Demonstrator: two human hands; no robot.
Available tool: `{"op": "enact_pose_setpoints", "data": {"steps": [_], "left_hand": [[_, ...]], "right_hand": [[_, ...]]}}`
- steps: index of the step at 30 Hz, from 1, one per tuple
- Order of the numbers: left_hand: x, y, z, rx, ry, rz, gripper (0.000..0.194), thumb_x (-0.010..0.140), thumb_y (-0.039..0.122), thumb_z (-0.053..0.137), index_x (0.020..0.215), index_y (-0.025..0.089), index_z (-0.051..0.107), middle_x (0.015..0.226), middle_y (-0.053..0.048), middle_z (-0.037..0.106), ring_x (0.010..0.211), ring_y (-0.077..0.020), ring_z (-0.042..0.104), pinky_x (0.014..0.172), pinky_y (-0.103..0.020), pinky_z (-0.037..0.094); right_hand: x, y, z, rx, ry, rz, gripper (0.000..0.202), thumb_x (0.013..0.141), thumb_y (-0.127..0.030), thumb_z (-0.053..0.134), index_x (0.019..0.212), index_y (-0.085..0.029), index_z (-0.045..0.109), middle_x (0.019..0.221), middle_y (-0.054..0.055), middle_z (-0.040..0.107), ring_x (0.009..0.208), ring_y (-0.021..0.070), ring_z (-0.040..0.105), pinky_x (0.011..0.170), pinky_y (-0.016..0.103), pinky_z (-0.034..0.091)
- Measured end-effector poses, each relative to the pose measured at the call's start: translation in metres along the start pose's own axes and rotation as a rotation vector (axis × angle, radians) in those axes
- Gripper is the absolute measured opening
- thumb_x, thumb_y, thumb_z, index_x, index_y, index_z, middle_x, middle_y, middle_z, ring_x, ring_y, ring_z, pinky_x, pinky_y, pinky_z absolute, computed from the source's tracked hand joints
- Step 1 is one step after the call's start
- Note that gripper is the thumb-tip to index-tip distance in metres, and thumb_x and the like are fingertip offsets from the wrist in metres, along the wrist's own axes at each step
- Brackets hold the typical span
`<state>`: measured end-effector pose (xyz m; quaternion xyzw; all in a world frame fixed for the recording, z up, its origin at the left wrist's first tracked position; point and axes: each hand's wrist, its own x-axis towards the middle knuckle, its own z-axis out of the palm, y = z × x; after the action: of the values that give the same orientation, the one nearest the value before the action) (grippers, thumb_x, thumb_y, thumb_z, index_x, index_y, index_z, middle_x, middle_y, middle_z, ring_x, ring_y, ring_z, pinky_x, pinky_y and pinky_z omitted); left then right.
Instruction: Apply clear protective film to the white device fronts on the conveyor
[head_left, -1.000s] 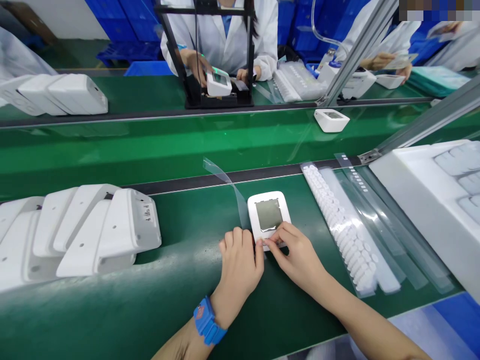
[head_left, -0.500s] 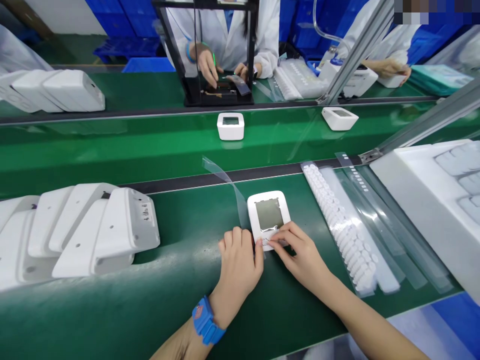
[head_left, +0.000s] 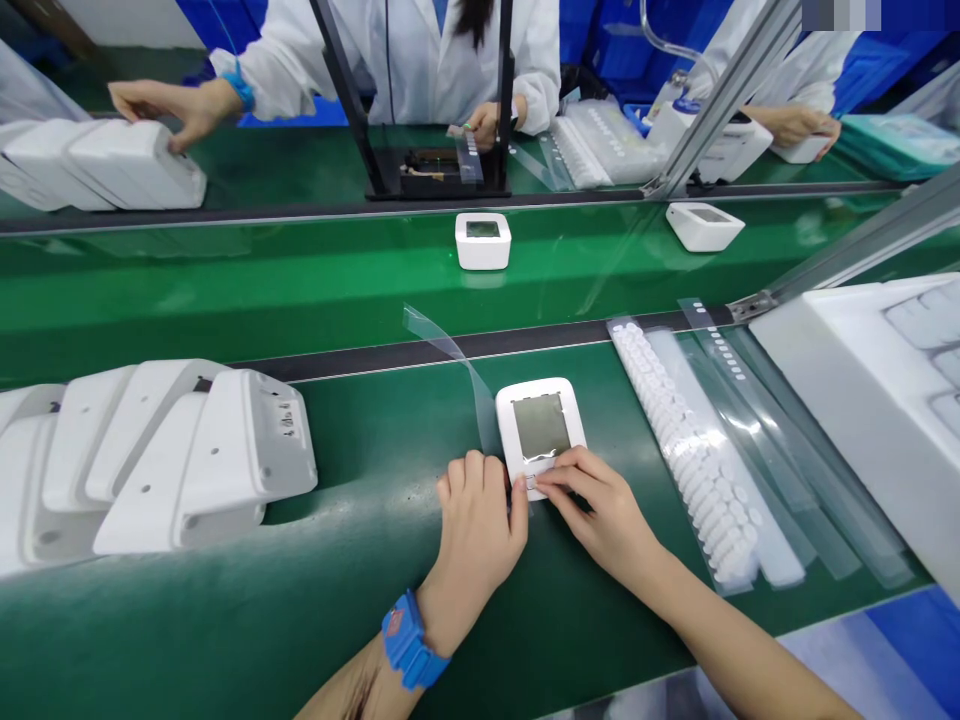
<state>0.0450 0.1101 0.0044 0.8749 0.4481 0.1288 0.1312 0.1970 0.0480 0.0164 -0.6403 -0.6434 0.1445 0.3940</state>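
Green bench [head_left: 225,640] along green conveyor [head_left: 315,290]; left hand [head_left: 480,530], right hand [head_left: 606,508] at white device [head_left: 541,425], each grip unclear

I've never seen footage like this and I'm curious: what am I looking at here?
No robot here: these are a person's own bare hands, seen from a camera worn on their head, looking forward and down. The left hand, with a blue wristband, and the right hand touch a white device near its lower edge; it lies, grey screen upward, on a green work surface. Whether they pinch something small is unclear. A clear strip runs beside the device toward the left hand. Overlapping white casings lie to the left, clear sheets to the right.
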Motion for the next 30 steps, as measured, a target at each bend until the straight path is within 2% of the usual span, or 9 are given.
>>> {"op": "enact_pose_setpoints", "data": {"steps": [6, 12, 30], "left_hand": [[-0.0003, 0.0006, -0.0006, 0.006, -0.014, -0.001, 0.021, 0.097, 0.026, 0.043, 0.078, 0.019, 0.050, 0.083, -0.007, 0.051, 0.080, -0.0257, 0.047, 0.070, -0.038, 0.032], [0.0000, 0.0007, -0.0003, 0.005, -0.026, -0.002, 0.021, 0.097, 0.026, 0.042, 0.078, 0.019, 0.050, 0.083, -0.007, 0.051, 0.081, -0.0255, 0.047, 0.071, -0.038, 0.033], [-0.0004, 0.0006, -0.0017, 0.001, -0.020, -0.012, 0.023, 0.097, 0.026, 0.042, 0.078, 0.018, 0.051, 0.083, -0.006, 0.051, 0.081, -0.0251, 0.047, 0.071, -0.038, 0.033]], "right_hand": [[0.0009, -0.0024, -0.0023, 0.023, -0.005, 0.024, 0.017, 0.096, -0.019, 0.053, 0.090, -0.022, 0.069, 0.085, 0.005, 0.061, 0.075, 0.0163, 0.064, 0.064, 0.029, 0.055], [0.0037, -0.0065, -0.0050, 0.066, -0.001, 0.143, 0.012, 0.095, -0.021, 0.057, 0.088, -0.021, 0.067, 0.083, 0.004, 0.061, 0.067, 0.0146, 0.060, 0.056, 0.026, 0.050], [0.0014, -0.0041, 0.0009, 0.025, -0.028, 0.120, 0.013, 0.093, -0.014, 0.056, 0.085, -0.019, 0.065, 0.082, 0.004, 0.058, 0.070, 0.0141, 0.059, 0.061, 0.026, 0.048]]}}
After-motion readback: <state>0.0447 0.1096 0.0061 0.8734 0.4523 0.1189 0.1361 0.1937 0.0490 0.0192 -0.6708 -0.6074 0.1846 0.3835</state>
